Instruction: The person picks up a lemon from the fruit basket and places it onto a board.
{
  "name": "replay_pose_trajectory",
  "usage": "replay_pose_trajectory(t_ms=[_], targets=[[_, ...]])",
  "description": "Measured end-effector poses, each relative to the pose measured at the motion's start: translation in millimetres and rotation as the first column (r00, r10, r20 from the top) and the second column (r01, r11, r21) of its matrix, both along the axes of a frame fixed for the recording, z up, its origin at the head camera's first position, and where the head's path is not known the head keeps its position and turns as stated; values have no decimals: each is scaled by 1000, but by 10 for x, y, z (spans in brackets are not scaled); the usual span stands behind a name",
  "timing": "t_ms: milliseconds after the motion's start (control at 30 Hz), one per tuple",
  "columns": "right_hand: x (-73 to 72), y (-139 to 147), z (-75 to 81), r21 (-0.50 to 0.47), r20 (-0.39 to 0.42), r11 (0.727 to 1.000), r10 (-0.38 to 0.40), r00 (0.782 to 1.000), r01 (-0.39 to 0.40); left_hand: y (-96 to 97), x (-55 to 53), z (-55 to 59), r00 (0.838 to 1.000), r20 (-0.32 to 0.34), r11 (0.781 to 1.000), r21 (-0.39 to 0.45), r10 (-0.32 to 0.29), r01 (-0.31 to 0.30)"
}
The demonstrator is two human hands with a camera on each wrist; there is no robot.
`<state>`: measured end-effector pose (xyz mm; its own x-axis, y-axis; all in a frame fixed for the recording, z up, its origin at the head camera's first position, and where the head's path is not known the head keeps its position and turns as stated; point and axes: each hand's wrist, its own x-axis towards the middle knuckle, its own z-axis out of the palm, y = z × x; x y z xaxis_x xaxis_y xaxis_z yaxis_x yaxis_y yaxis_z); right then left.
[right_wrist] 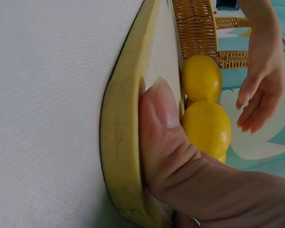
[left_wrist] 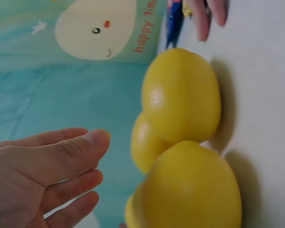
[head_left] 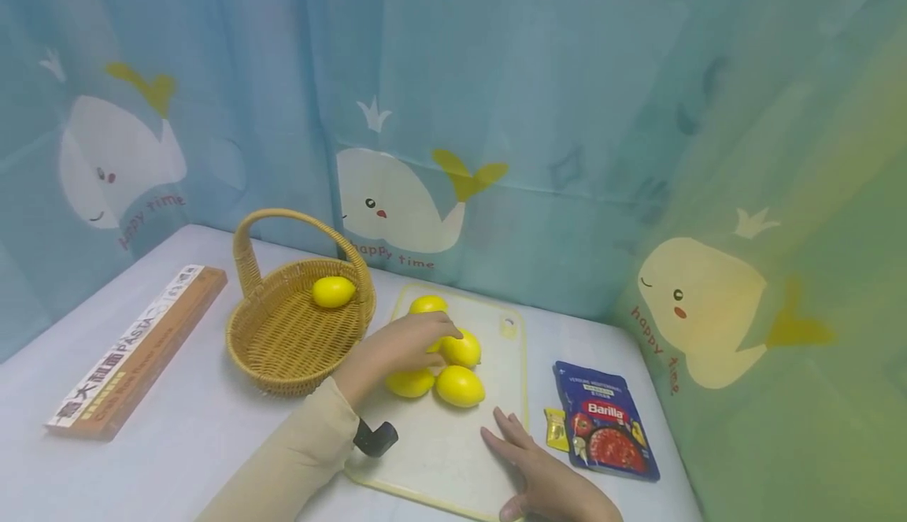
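Several yellow lemons (head_left: 460, 386) sit clustered on a white cutting board (head_left: 453, 459) with a yellow rim. Over them hovers my left hand (head_left: 414, 337), fingers loosely bent and nothing held. The left wrist view shows that hand (left_wrist: 42, 175) apart from the nearest lemons (left_wrist: 190, 190). My right hand (head_left: 553, 479) rests on the board's near right part with its fingers spread. In the right wrist view its thumb (right_wrist: 162, 107) lies on the board beside the thick yellow rim (right_wrist: 121, 128). One more lemon (head_left: 333, 292) lies in the wicker basket (head_left: 298, 349).
Left of the basket lies a long pasta box (head_left: 138, 349). A blue Barilla pouch (head_left: 605, 420) and a small yellow packet (head_left: 556, 429) are right of the board. Printed blue curtains (head_left: 538, 191) hang behind. The basket's handle (head_left: 305, 213) arches high.
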<state>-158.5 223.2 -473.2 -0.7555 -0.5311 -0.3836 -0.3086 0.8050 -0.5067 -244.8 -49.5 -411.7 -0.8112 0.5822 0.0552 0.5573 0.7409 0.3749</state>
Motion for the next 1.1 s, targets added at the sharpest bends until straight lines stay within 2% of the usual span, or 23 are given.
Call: replay_pose_trajectory(t_ms=[200, 300, 467, 567, 733, 900, 1100], targets=[[-7, -7, -20, -1, 14, 1000, -9, 1000, 9, -193, 247, 137, 999, -32, 999, 53, 2, 0], [-9, -14, -23, 5, 10, 1000, -7, 1000, 7, -319, 364, 177, 998, -69, 996, 94, 8, -1], [-7, -9, -19, 3, -5, 1000, 1, 1000, -1, -576, 542, 265, 994, -101, 975, 224, 33, -10], [-5, 4, -17, -8, -15, 1000, 14, 1000, -14, -733, 608, 310, 991, -117, 963, 269, 65, -31], [-23, 19, -32, -19, -16, 1000, 23, 1000, -23, -982, 637, 340, 979, -149, 953, 290, 137, -89], [-44, 18, -50, -20, 2, 1000, 7, 1000, -7, -1207, 599, 322, 966, -182, 935, 334, 184, -115], [-39, 7, -62, -32, -3, 999, 13, 1000, -13, -1448, 523, 262, 950, -137, 893, 400, 280, -206]])
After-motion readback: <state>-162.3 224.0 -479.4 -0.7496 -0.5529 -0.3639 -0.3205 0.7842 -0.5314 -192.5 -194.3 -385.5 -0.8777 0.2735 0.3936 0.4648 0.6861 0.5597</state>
